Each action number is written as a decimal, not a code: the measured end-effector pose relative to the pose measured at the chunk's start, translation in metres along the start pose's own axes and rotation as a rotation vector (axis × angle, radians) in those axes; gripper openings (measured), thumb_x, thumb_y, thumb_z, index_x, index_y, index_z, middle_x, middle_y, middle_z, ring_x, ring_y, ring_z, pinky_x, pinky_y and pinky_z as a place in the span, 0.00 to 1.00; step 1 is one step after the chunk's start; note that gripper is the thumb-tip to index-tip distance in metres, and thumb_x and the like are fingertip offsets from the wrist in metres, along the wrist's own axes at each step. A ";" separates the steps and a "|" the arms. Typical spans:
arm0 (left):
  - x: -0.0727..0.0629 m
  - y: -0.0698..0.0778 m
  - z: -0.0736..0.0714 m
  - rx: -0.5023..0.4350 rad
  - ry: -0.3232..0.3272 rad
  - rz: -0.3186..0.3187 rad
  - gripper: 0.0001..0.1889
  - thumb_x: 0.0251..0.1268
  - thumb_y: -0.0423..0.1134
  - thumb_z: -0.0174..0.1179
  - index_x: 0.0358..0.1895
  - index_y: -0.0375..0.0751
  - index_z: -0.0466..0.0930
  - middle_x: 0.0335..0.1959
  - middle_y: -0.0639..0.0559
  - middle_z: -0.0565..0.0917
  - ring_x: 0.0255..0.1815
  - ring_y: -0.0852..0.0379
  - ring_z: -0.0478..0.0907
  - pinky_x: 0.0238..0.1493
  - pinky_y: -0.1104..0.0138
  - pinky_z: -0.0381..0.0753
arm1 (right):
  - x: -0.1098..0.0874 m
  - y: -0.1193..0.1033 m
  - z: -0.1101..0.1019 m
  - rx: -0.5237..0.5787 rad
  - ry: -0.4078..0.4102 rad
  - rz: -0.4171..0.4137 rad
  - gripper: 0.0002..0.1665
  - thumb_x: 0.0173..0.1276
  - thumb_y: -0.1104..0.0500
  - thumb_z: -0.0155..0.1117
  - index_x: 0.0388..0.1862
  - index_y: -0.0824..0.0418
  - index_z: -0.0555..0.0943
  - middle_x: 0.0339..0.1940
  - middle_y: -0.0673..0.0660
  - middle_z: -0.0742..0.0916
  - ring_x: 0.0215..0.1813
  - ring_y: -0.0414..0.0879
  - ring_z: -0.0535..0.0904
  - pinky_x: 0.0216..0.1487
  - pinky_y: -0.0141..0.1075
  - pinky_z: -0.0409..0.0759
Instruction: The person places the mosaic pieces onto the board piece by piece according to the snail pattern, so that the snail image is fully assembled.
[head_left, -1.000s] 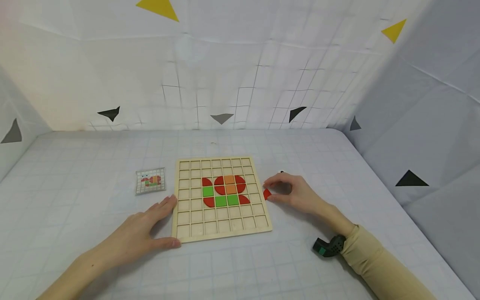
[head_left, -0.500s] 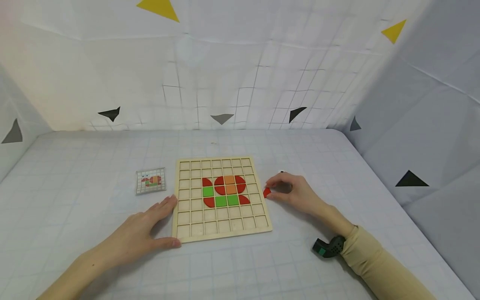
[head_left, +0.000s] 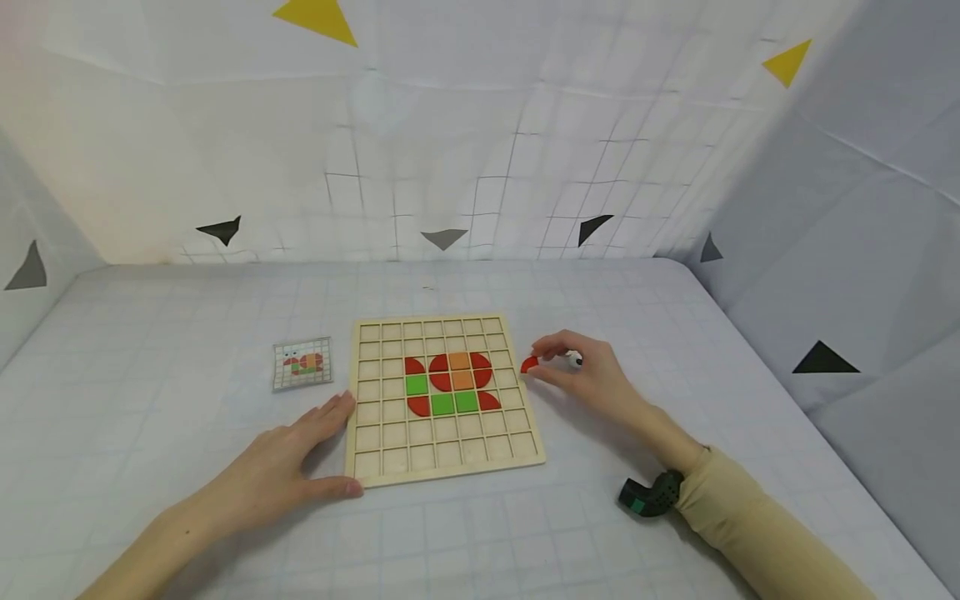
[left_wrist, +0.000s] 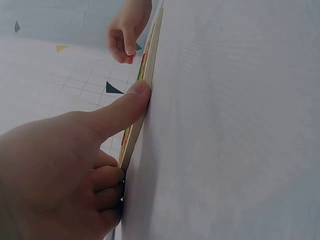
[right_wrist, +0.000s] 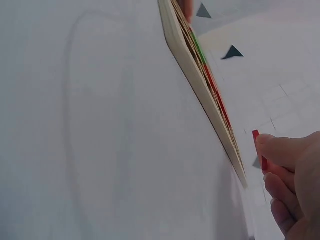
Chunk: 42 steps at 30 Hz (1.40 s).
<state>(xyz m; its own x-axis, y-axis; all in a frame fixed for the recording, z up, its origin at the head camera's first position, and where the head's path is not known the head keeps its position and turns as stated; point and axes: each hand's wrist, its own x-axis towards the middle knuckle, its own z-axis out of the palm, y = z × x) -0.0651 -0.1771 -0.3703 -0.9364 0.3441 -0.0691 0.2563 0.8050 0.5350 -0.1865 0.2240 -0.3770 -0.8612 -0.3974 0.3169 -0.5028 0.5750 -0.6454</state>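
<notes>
A wooden grid board (head_left: 442, 437) lies on the table, with red, green and orange tiles set in its middle cells. My left hand (head_left: 277, 462) rests along the board's left edge, its thumb at the near left corner and its fingertips farther up that side. Just beyond the right edge, my right hand (head_left: 588, 375) pinches a red tile with a rounded side (head_left: 529, 364) between thumb and fingers. The right wrist view shows this red tile (right_wrist: 260, 150) edge-on, held off the table and past the board's rim.
A small picture card (head_left: 302, 363) with a coloured figure on a grid lies left of the board. A white-and-black eye-like piece (head_left: 574, 360) shows behind my right hand, partly hidden. White cloth walls with dark and yellow triangles enclose the table.
My right hand has lifted the red tile and shifted it slightly away from me and toward the board. More of the eye-like piece now shows behind the hand. My left hand stays put.
</notes>
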 end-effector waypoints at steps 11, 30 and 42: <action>-0.001 -0.001 0.000 -0.004 0.005 0.020 0.58 0.48 0.76 0.62 0.79 0.47 0.56 0.78 0.45 0.62 0.76 0.35 0.61 0.69 0.38 0.64 | 0.019 -0.032 0.035 0.076 0.001 -0.051 0.17 0.59 0.60 0.77 0.47 0.62 0.86 0.42 0.53 0.90 0.44 0.46 0.83 0.52 0.49 0.81; -0.001 -0.001 -0.001 -0.008 -0.002 0.018 0.57 0.48 0.76 0.61 0.79 0.48 0.56 0.78 0.45 0.62 0.75 0.35 0.62 0.68 0.38 0.65 | 0.048 -0.072 0.076 0.088 -0.112 -0.080 0.17 0.63 0.57 0.75 0.48 0.63 0.85 0.40 0.52 0.90 0.41 0.43 0.83 0.43 0.39 0.83; -0.002 -0.001 0.000 -0.007 0.008 0.004 0.57 0.49 0.74 0.64 0.79 0.48 0.57 0.78 0.46 0.62 0.76 0.36 0.61 0.70 0.38 0.64 | 0.067 -0.090 0.103 -0.006 -0.158 -0.093 0.17 0.63 0.58 0.75 0.48 0.64 0.86 0.41 0.54 0.90 0.40 0.43 0.85 0.43 0.29 0.82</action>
<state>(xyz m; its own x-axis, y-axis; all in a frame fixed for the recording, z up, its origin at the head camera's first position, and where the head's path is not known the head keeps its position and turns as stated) -0.0631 -0.1789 -0.3710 -0.9372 0.3436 -0.0602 0.2586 0.8002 0.5412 -0.1916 0.0721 -0.3695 -0.7889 -0.5561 0.2616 -0.5804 0.5344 -0.6144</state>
